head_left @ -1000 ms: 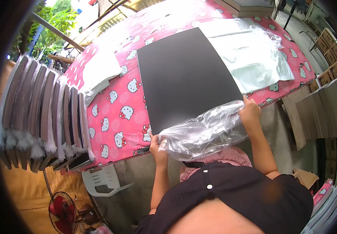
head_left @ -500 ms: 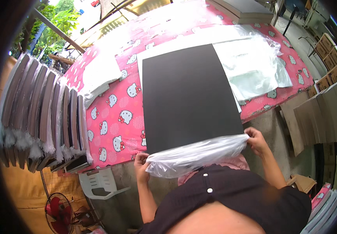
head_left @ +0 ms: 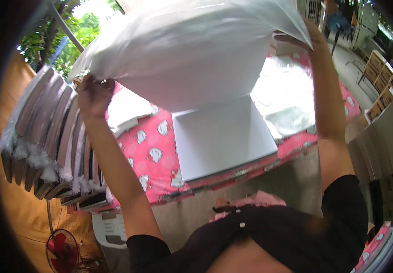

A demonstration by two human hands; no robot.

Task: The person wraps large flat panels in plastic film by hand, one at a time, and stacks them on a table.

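Observation:
Both arms are raised in front of me, holding up a wide translucent plastic bag (head_left: 182,50) over the table. My left hand (head_left: 95,96) is closed on the bag's left corner. On the opposite side my right hand (head_left: 302,42) grips the other edge, its fingers partly covered by the plastic. A pale sheet surface shows through and below the bag, slanting down to the table; whether it is the underside of the black board cannot be told. Under it lies a flat white board or stack of white sheets (head_left: 221,150) near the table's front edge.
A pink tablecloth with cat faces (head_left: 155,154) covers the table. Folded clear bags (head_left: 289,100) lie to the right, white plastic (head_left: 130,109) to the left. Bagged boards (head_left: 42,123) stand in a row at far left. Cartons (head_left: 376,68) line the right; a red fan (head_left: 62,250) stands lower left.
My hands have risen and moved forward from the table's near edge. The bunched plastic is now spread out high. The black face is no longer visible, and a white surface shows on the table.

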